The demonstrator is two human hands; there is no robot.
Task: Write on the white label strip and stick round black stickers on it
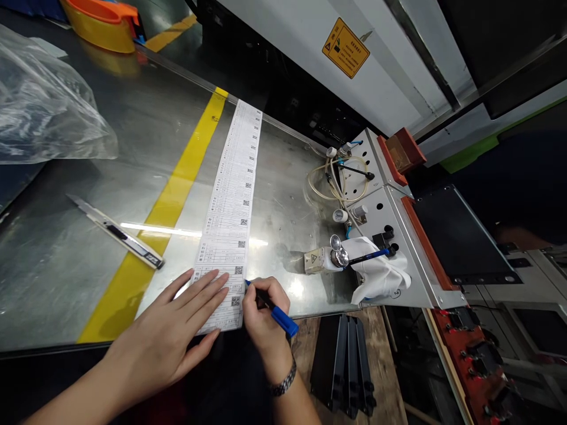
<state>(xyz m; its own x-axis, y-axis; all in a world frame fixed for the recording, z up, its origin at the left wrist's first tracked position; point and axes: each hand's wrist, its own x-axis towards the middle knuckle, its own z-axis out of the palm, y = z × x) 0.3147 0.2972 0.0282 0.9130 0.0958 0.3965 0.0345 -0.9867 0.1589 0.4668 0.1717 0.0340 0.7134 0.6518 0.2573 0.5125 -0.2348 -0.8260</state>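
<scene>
A long white strip of printed labels with square codes lies on the shiny metal table. Spread flat across its near end is my left hand, fingers apart. My right hand is closed round a blue and black pen, whose tip is at the strip's right edge, near a code. A utility knife with its blade out rests on the table left of the strip, partly over a yellow stripe.
A clear plastic bag and an orange and yellow container are at the left. On the right stand a small bottle, a white cloth and grey boxes with tubing. Black parts lie on wood below.
</scene>
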